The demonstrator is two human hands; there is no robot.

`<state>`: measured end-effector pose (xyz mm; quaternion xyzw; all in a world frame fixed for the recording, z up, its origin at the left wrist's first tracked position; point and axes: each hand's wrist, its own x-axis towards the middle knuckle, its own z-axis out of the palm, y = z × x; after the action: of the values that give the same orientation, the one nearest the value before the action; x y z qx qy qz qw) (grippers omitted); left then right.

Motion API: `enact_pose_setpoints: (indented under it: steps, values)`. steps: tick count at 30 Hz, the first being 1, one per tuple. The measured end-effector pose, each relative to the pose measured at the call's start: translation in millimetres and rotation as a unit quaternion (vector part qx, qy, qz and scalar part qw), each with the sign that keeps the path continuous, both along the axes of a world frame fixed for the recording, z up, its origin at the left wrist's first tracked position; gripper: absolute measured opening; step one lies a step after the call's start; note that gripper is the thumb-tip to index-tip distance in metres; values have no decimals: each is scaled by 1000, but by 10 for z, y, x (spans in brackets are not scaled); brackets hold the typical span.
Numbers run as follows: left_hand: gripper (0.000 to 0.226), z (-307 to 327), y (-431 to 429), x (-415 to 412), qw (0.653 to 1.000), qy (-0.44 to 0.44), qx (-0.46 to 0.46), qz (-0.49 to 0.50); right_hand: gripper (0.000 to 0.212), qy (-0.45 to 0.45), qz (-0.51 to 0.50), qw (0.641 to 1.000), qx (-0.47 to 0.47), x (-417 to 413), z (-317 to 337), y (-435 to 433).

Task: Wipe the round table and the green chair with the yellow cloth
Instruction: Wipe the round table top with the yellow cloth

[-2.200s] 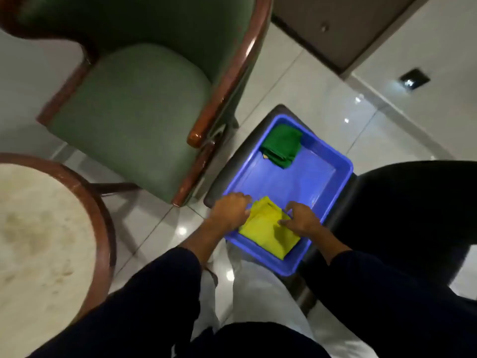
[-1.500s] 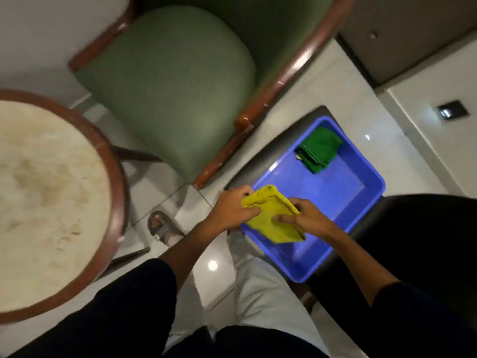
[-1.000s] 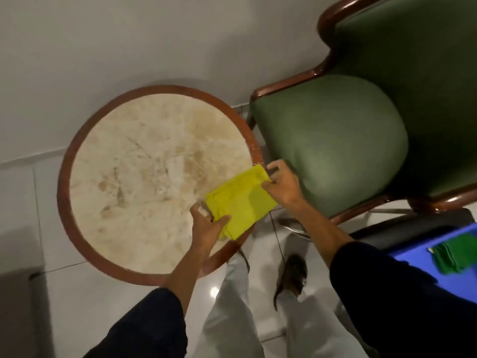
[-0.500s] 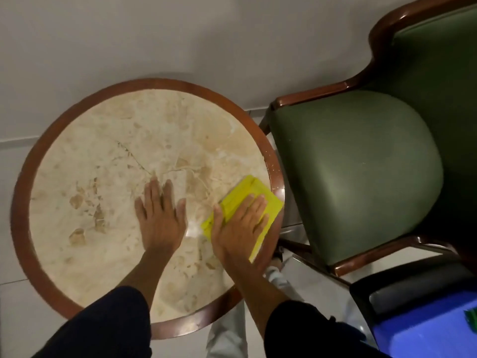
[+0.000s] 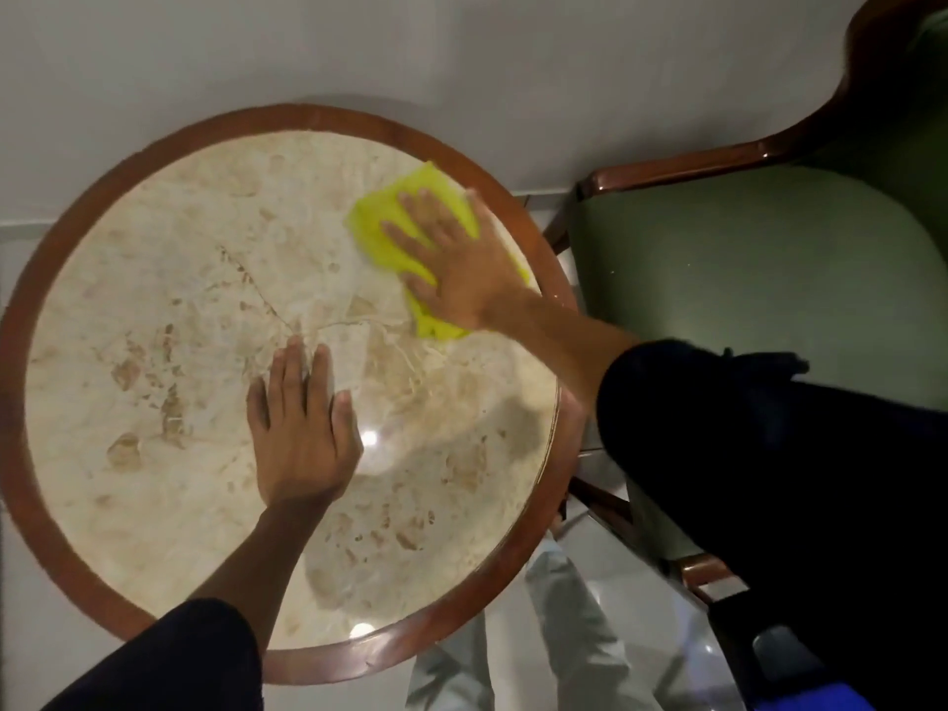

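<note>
The round table (image 5: 154,279) has a beige marble top inside a brown wooden rim and fills the left and middle of the view. The yellow cloth (image 5: 382,225) lies flat on its far right part. My right hand (image 5: 456,264) presses down on the cloth with fingers spread. My left hand (image 5: 300,433) rests flat on the bare marble near the table's middle, holding nothing. The green chair (image 5: 744,259), with a padded seat and wooden arms, stands right of the table; my right sleeve covers its near part.
A pale wall (image 5: 410,48) runs behind the table and chair. The corner of a blue tub (image 5: 831,703) shows at the bottom right. My light trousers (image 5: 579,633) and glossy floor tiles lie below the table's near rim.
My right hand has slid the yellow cloth from the table's near right edge up to its far right part. My left hand stays flat on the marble. The view has shifted closer.
</note>
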<state>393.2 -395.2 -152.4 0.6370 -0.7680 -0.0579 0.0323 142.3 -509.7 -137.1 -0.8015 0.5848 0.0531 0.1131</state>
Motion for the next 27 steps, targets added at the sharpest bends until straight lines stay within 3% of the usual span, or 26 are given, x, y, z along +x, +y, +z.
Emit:
enact_pose_setpoints:
  steps: [6,10,12,17,21,27]
  values:
    - [58,69,6,-25,1000,-3,13,-2,58,-29,-198,980,-3,-588,0,502]
    - [58,117,-14,-53,999,1,32,6,60,-58,-349,935,3,-409,10,1440]
    - [58,115,0,-55,1000,-7,29,7,62,-46,-372,927,6,-127,13,1915]
    - [58,77,-14,-23,999,-8,35,-3,63,-80,-159,984,12,647,10,2207]
    - [58,59,33,-22,999,-8,51,5,56,-94,-104,990,-2,665,18,1226]
    - [61,3,-2,-8,998,-22,57,7,57,-21,-64,997,25,268,75,-384]
